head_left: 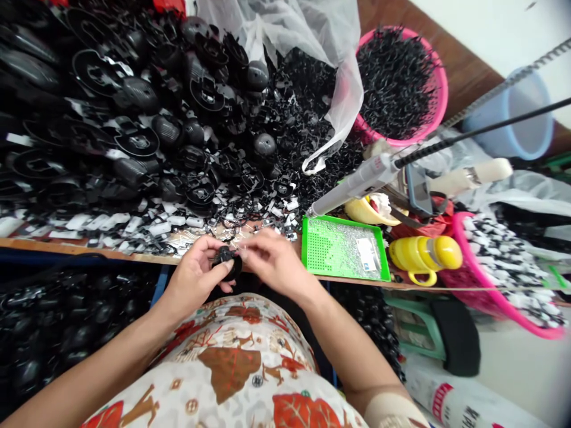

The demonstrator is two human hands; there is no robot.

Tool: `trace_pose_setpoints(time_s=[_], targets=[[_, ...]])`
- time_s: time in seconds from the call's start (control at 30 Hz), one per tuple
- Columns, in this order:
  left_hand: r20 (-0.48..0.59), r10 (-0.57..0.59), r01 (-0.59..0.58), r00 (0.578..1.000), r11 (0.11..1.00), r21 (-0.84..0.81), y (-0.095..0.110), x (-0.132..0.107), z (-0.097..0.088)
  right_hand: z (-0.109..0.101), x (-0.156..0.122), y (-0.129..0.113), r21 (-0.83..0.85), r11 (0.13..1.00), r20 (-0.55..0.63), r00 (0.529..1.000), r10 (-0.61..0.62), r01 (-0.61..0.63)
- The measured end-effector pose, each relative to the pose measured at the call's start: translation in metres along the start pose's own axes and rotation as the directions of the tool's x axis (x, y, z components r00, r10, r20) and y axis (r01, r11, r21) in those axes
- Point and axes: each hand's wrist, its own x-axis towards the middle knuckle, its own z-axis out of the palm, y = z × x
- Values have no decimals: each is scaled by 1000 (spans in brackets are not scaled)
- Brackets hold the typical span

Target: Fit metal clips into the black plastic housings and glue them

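Observation:
My left hand (194,273) is closed around a small round black plastic part (231,267), held just in front of the bench edge. Over the top of that part, my right hand (272,258) has its thumb and fingers pinched together. Whatever lies between those fingertips is too small to make out. Thin pale sticks and white pieces (160,227) lie on the bench just beyond my hands. To the right of my right hand is a green tray (305,249) with tiny metal bits spread in it.
Black plastic housings (140,92) heap across the bench at left. A grey electric screwdriver (352,184) hangs on a coiled cord above the tray. Pink baskets of black parts (439,101) and black-and-white parts (464,249) stand at right, near a yellow bottle (413,252).

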Motion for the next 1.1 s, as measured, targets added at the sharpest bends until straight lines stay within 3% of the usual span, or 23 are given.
trace_pose_setpoints(time_s=[0.07,0.1,0.2,0.33,0.47,0.57,0.63,0.8,0.87,0.93,0.97,1.03,1.1], targets=[[6,-7,7,1000,1000,29,2,-2,0,-7,31,8,-305,951,-96,995,28,-57],[17,-12,11,1000,999,37,4,-4,0,-9,46,10,-450,890,-79,996,38,-70],[34,-32,31,999,999,45,6,-7,-4,-15,71,11,-646,761,-41,998,40,-57],[41,-47,49,998,998,-40,5,-8,-14,-21,49,5,-617,784,-125,992,-21,-61],[71,-65,80,995,971,-225,4,-2,-10,-11,10,16,-514,857,-88,996,-31,-19],[70,-46,64,996,960,-273,4,2,-4,-5,0,28,-334,929,-263,962,69,-158],[69,-51,67,996,966,-249,4,3,-3,-8,2,30,-306,918,-315,937,153,-253],[129,-130,149,983,976,-156,1,2,-5,-30,12,12,-444,837,-203,946,253,-320],[149,-136,155,979,980,-126,-3,1,-3,-33,12,6,-320,901,-227,947,228,-294],[147,-90,108,985,987,-117,-6,2,1,-30,10,4,32,963,-225,937,268,-268],[130,-44,61,990,990,-127,-7,2,3,-26,8,4,262,929,-200,927,317,-261],[81,72,-57,994,984,-170,-5,3,6,-17,3,4,646,722,-114,904,412,-247],[35,164,-153,986,963,-220,0,4,8,-10,-2,3,841,496,-43,887,460,-217]])
